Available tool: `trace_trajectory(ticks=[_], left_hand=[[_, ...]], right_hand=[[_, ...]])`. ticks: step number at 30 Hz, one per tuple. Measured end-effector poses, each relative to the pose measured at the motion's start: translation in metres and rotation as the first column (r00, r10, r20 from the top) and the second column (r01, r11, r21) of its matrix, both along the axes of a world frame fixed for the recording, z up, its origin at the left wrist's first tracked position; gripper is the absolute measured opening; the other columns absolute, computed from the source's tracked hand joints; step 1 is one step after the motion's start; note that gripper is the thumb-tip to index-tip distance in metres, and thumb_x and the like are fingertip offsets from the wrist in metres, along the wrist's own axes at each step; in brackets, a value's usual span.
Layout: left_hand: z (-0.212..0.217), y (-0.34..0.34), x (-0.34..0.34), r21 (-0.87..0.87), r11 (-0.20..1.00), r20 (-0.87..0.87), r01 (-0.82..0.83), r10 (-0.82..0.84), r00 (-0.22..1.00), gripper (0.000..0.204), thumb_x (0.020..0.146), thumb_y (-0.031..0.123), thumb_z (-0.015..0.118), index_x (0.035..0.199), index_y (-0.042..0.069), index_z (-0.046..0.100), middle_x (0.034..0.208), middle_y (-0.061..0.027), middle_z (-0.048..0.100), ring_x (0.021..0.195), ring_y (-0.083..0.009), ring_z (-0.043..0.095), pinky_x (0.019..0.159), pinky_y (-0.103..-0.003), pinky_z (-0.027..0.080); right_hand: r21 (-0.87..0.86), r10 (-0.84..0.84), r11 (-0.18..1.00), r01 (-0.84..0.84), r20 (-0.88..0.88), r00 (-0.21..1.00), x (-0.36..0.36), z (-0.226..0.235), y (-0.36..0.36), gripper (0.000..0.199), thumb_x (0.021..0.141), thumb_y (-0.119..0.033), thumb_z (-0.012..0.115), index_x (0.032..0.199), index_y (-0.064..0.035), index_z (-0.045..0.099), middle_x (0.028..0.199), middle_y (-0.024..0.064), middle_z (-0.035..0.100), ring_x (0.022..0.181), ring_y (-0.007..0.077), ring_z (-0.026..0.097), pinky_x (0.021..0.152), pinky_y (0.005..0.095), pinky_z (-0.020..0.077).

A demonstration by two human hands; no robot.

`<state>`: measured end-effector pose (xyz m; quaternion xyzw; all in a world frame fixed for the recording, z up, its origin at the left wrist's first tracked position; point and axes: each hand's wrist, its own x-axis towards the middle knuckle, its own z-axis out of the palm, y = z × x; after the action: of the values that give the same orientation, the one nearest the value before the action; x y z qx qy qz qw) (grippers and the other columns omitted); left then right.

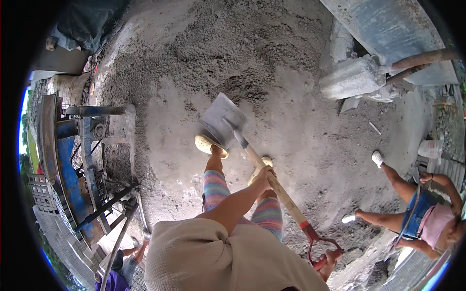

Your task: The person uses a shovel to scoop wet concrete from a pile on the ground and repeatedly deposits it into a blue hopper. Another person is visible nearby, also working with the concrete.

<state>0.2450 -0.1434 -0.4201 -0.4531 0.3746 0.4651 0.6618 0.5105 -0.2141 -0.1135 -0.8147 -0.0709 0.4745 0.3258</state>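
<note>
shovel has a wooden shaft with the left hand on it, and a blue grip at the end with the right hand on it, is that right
Not quite: the grip is red, not blue, as the head view shows. The rest holds: the shovel has a wooden shaft with the left hand on it, and the right hand is on the grip.
</note>
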Motion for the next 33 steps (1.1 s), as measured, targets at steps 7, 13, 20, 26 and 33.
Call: trace_trajectory(ticks=[7,13,20,26,33], left_hand=[[-0.025,-0.030,0.180,-0.120,0.981,0.221,0.150,-0.121,0.968,0.010,0.068,0.011,0.055,0.064,0.009,0.045,0.055,-0.0038,0.045,0.050,-0.0175,0.047,0.049,-0.031,0.042],[-0.054,-0.031,0.168,-0.203,0.951,0.036,0.233,-0.231,0.972,0.012,0.068,0.012,0.059,0.069,0.008,0.047,0.061,-0.0058,0.049,0.053,-0.0186,0.050,0.050,-0.030,0.043],[-0.057,0.068,0.021,0.044,0.990,-0.186,0.136,-0.126,0.975,0.010,0.069,0.009,0.057,0.071,0.005,0.048,0.060,-0.0069,0.049,0.055,-0.0192,0.050,0.053,-0.031,0.044],[-0.038,0.061,0.001,-0.001,0.995,-0.283,0.101,-0.098,0.954,0.010,0.069,0.009,0.056,0.066,0.002,0.048,0.055,-0.0086,0.047,0.047,-0.0193,0.048,0.046,-0.032,0.043],[-0.054,0.100,-0.058,-0.063,0.969,-0.412,0.241,-0.245,0.878,0.011,0.066,0.009,0.059,0.068,0.003,0.050,0.057,-0.0068,0.048,0.051,-0.0187,0.050,0.047,-0.030,0.043]], right_hand=[[-0.153,-0.169,0.958,0.241,0.379,0.910,0.085,0.020,-0.044,0.014,0.064,-0.017,0.056,0.065,-0.0085,0.045,0.049,0.0015,0.043,0.039,0.0141,0.043,0.037,0.0265,0.0387],[-0.204,-0.201,0.952,0.226,0.138,0.970,0.112,-0.028,-0.057,0.015,0.064,-0.021,0.054,0.061,-0.0091,0.045,0.049,0.0015,0.044,0.038,0.0149,0.043,0.037,0.0274,0.0392],[-0.114,-0.096,0.991,0.072,-0.224,0.970,-0.065,-0.174,0.081,0.012,0.061,-0.015,0.053,0.065,-0.0095,0.042,0.055,0.0024,0.042,0.048,0.0161,0.042,0.046,0.0293,0.0365],[-0.180,-0.168,0.978,0.108,-0.362,0.917,-0.086,-0.156,0.067,0.016,0.059,-0.013,0.055,0.070,-0.0096,0.044,0.060,0.0017,0.042,0.056,0.0157,0.043,0.053,0.0308,0.0391],[-0.280,-0.312,0.938,0.204,-0.428,0.848,-0.155,-0.142,0.123,0.011,0.058,-0.013,0.050,0.062,-0.0091,0.041,0.060,0.0045,0.042,0.058,0.0194,0.044,0.053,0.0307,0.0390]])
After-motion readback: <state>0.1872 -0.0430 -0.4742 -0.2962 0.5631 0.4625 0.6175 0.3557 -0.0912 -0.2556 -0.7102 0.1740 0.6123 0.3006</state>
